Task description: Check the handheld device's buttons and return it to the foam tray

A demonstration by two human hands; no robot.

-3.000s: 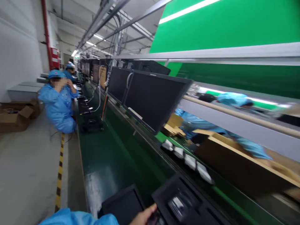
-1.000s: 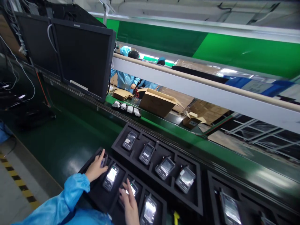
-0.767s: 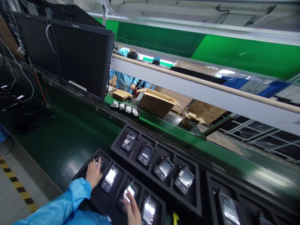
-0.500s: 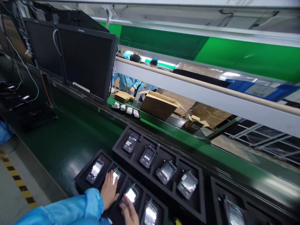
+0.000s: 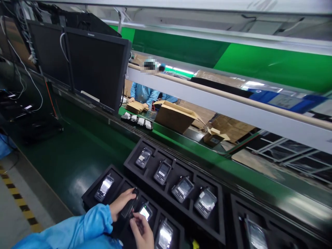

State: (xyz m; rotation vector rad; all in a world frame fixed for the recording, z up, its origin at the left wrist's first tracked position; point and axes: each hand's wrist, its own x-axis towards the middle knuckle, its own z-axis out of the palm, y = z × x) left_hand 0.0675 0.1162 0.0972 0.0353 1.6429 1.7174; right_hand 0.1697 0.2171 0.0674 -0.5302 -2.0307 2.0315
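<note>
My left hand [image 5: 120, 204], in a blue sleeve, grips a black handheld device [image 5: 129, 206] lifted on edge out of the near black foam tray [image 5: 114, 180]. Just right of it, my right hand [image 5: 142, 230] rests its fingers on a device with a lit screen [image 5: 145, 211] lying in the same tray. Another device [image 5: 104, 183] lies in the tray's left pocket, and one more [image 5: 164, 237] lies to the right. A second tray [image 5: 218, 221] behind holds several devices [image 5: 162, 171] with dark screens.
The trays sit on a dark green conveyor belt [image 5: 72, 152]. Two black monitors [image 5: 95, 65] stand at the back left. A third tray [image 5: 259, 231] is at right. Beyond the rail, a person in blue [image 5: 145, 94] works near open cardboard boxes [image 5: 176, 117].
The view swung from down the line onto the trays. My left hand went from the leftmost device to the second one and lifted it. My right hand stayed on the lit device.
</note>
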